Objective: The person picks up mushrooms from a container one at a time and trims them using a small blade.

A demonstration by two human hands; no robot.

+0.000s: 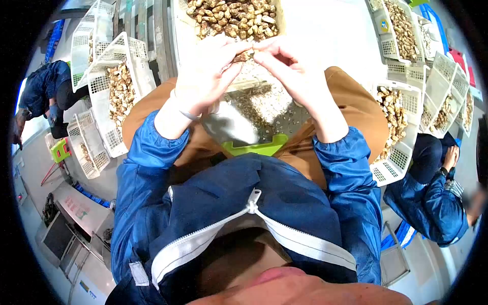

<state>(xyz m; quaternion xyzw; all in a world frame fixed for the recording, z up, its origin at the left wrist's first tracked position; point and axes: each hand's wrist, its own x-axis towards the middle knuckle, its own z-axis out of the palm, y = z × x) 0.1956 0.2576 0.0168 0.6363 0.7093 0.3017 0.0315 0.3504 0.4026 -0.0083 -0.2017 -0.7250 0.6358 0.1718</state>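
Both hands meet at the top centre, just in front of a pale tray (282, 20) heaped with brown and whitish lumpy pieces (231, 18). My left hand (216, 68) has its thumb and fingers closed on a small brown piece (244, 56). My right hand (287, 63) pinches at the other end of that piece, fingertips close to the left ones. Glare washes out the backs of both hands. Below them, pale crumbs (269, 104) lie scattered on a grey surface, above a green plastic edge (259, 146).
White perforated crates with similar pieces stand on the left (145, 76) and right (417, 101). A person in blue sits at the far left (43, 86), another at the lower right (427, 203). Brown-clad knees flank the hands. A green stool (61, 151) is at left.
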